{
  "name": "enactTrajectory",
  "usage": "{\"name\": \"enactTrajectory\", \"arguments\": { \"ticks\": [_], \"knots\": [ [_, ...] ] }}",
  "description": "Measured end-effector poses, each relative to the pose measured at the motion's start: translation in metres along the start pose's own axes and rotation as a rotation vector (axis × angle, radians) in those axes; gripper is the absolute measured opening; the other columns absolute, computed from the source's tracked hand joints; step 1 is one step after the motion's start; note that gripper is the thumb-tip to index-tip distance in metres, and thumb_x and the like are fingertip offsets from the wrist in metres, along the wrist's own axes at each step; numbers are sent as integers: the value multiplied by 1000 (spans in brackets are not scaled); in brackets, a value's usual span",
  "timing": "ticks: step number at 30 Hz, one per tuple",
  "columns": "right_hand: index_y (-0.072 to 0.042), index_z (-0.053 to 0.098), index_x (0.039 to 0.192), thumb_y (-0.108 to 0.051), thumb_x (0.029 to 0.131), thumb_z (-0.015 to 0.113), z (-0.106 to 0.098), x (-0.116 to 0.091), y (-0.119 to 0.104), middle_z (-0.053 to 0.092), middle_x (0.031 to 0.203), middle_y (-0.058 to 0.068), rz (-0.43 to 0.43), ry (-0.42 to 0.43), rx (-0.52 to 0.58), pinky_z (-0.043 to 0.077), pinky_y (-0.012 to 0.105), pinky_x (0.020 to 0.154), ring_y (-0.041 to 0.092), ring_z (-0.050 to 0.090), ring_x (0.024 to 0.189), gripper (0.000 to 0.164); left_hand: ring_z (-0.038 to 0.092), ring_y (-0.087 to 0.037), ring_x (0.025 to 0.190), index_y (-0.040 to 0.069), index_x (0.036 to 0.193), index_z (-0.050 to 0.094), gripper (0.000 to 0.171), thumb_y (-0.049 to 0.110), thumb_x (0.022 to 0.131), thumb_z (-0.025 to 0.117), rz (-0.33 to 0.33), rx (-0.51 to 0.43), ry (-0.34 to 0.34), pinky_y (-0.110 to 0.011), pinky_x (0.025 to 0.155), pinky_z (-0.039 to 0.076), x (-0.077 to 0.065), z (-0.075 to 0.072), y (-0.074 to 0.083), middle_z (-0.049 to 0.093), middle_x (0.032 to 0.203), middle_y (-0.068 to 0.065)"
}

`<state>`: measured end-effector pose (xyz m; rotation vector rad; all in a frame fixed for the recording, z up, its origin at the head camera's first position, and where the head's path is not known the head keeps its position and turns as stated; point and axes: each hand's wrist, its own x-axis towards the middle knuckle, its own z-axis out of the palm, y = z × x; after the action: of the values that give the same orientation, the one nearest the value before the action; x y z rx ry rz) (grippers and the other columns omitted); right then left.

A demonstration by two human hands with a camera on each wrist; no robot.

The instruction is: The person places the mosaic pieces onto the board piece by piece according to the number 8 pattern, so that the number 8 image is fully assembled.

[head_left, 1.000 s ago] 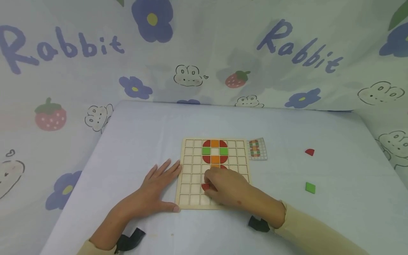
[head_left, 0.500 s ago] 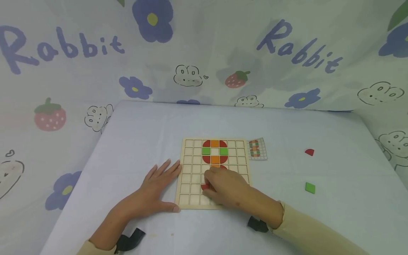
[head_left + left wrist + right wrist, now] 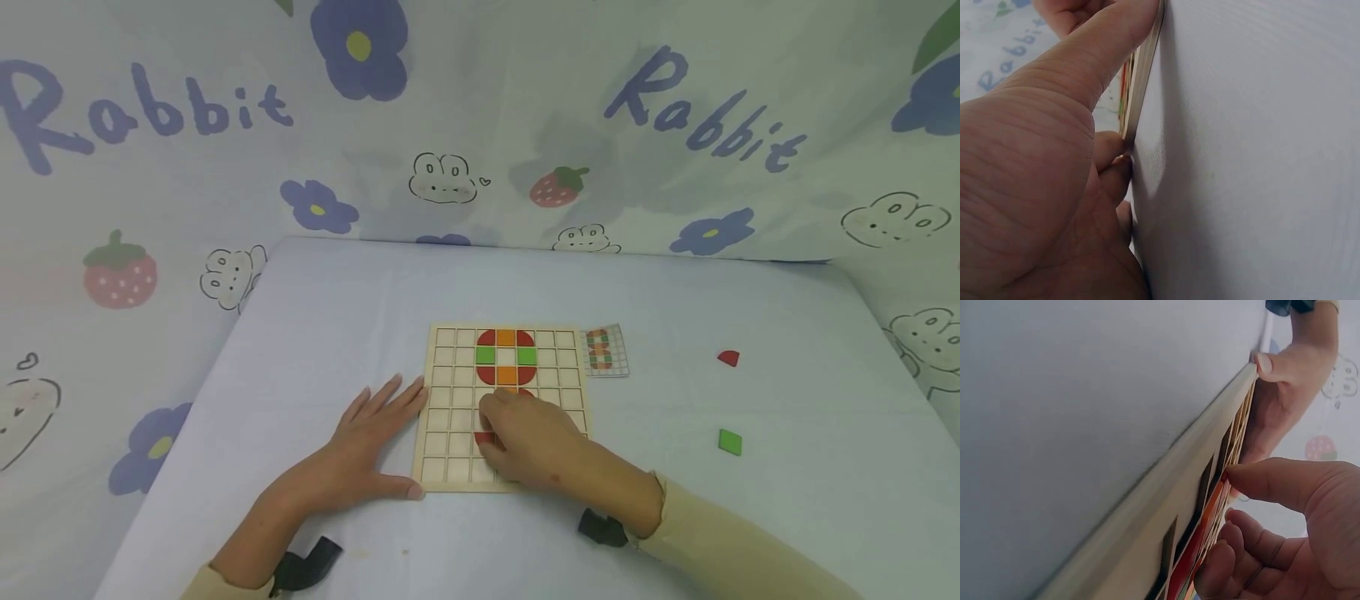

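Observation:
A square wooden grid board [image 3: 448, 442] lies on the table with red, orange and green pieces in its upper middle cells. My left hand [image 3: 352, 458] rests flat with spread fingers, fingertips and thumb against the board's left edge. Over the lower middle of the board, my right hand [image 3: 536, 437] bends its fingers at a red quarter-circle piece [image 3: 482, 437]. In the right wrist view the thumb [image 3: 1279, 481] touches the red piece's edge, with the other fingers curled below. The right hand hides several cells and pieces beneath it.
A pattern card [image 3: 607, 352] lies beside the board's upper right edge. Farther right are a loose red quarter-circle piece [image 3: 728, 358] and a green square piece [image 3: 731, 442]. Black wrist devices [image 3: 307, 565] show near both forearms. A printed cloth [image 3: 480, 125] hangs behind the table.
The right wrist and forearm have shifted very slightly left, with the thumb still at the red quarter-circle piece. The left hand and the board stay in place.

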<state>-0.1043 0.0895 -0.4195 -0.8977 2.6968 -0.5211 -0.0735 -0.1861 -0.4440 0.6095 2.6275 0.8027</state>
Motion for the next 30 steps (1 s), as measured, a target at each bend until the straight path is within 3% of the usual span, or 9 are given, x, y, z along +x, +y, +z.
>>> {"name": "enactTrajectory", "arguments": {
  "ticks": [9,14,17,22,26,30],
  "knots": [
    [-16,65,100,-36,98,72,-6,-9,13,56,85,-11,30,35,79,47,24,58,9,53,69,21,-2,-27,161,19,168,23,122,55,74,90,-4,8,3,-55,127,-5,2,0,0,13,175,6],
    [-16,69,106,-34,99,72,-19,-22,32,57,87,-12,69,50,86,50,25,64,8,54,73,20,-2,-26,161,20,168,23,123,53,72,92,-13,10,6,-55,127,-5,3,1,1,13,174,7],
    [-15,71,109,-28,100,72,-35,-36,55,61,92,-11,88,84,83,53,26,69,9,56,80,16,-2,-27,161,21,168,23,123,52,72,92,-20,5,4,-55,127,-5,2,2,2,13,174,8],
    [-8,73,118,-15,100,70,-70,-64,113,68,101,-3,155,173,103,57,33,73,16,61,88,20,-1,-28,161,21,168,23,121,52,74,91,-19,9,3,-56,127,-5,0,2,4,13,174,8],
    [0,66,130,-17,100,71,-90,-85,157,68,121,14,263,221,109,59,50,85,32,65,104,35,-1,-29,161,19,168,24,120,53,74,91,-13,12,7,-56,127,-4,0,1,4,14,174,7],
    [7,55,142,-19,100,71,-101,-102,195,55,141,30,347,231,93,52,65,96,47,60,118,52,-2,-28,161,19,168,23,121,55,74,90,-10,17,8,-56,127,-5,1,2,2,13,174,7]
  ]
}}
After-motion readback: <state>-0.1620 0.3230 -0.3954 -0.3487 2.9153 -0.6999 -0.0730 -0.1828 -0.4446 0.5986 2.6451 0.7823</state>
